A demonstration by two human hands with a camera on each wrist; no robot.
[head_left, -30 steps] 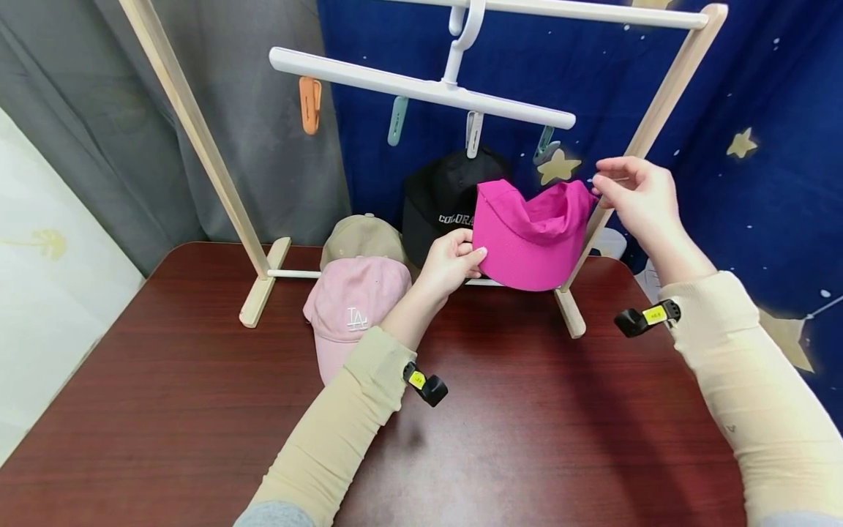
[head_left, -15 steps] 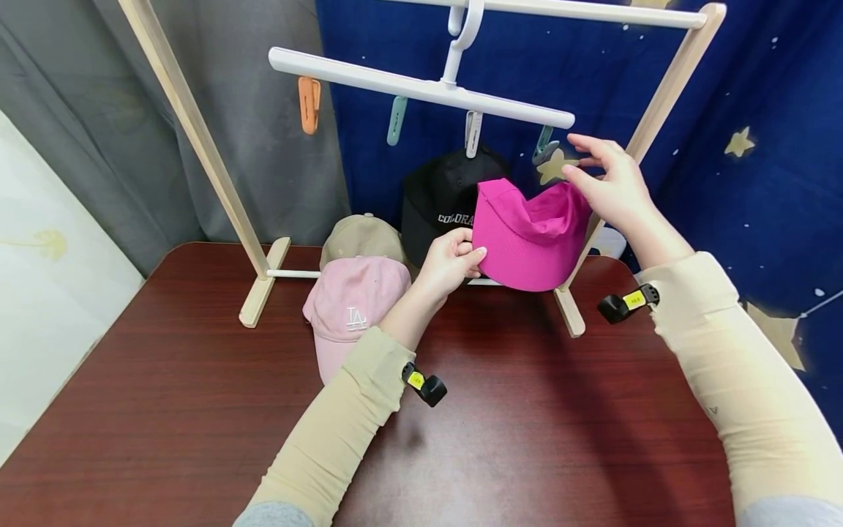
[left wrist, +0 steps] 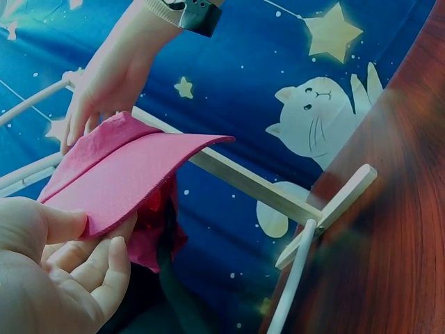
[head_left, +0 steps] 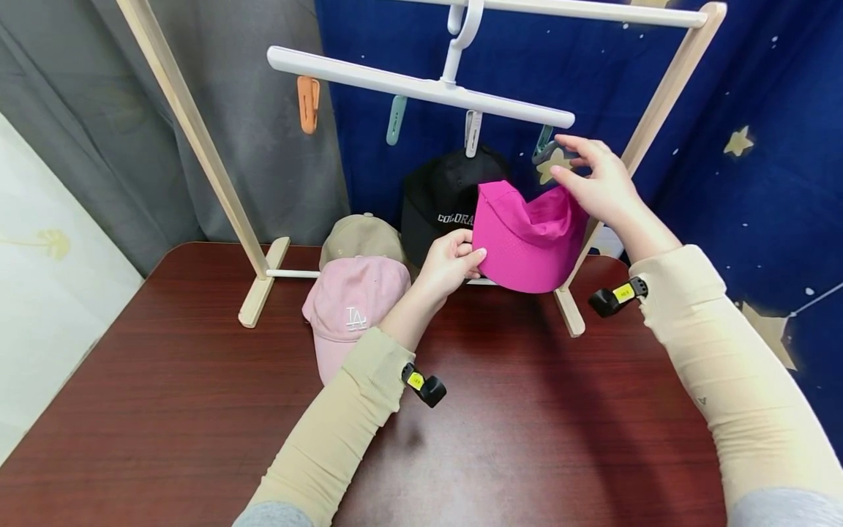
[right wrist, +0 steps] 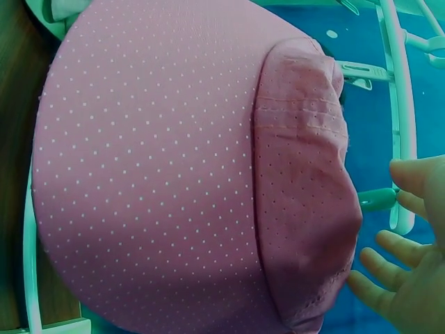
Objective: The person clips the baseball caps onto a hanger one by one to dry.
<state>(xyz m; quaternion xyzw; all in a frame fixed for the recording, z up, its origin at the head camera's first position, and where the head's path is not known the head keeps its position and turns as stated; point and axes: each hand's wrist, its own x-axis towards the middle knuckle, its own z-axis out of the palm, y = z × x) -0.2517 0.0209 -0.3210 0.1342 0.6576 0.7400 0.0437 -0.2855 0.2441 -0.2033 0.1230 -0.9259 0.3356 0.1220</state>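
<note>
A bright pink cap (head_left: 530, 238) with a dotted visor is held up by my left hand (head_left: 451, 263), whose thumb and fingers pinch the visor's left edge. In the left wrist view, the left hand (left wrist: 69, 261) grips this visor between thumb and fingers. My right hand (head_left: 602, 176) is above the cap's right side, its thumb and index finger apart. Those fingertips are close to the dark green clip (head_left: 544, 145) at the hanger's right end; in the right wrist view, whether they touch the green clip (right wrist: 377, 200) is hard to tell.
A white hanger (head_left: 421, 88) hangs from the wooden rack (head_left: 672, 80), with orange (head_left: 308, 104), light green (head_left: 396, 121) and white clips (head_left: 472, 133). Behind the pink cap is a black cap (head_left: 435, 194). A light pink cap (head_left: 358, 296) and beige cap (head_left: 362, 238) sit left on the table (head_left: 165, 410).
My right hand has moved left from beside the rack's post to the dark green clip, off the pink cap's edge. The left hand and cap have stayed nearly still.
</note>
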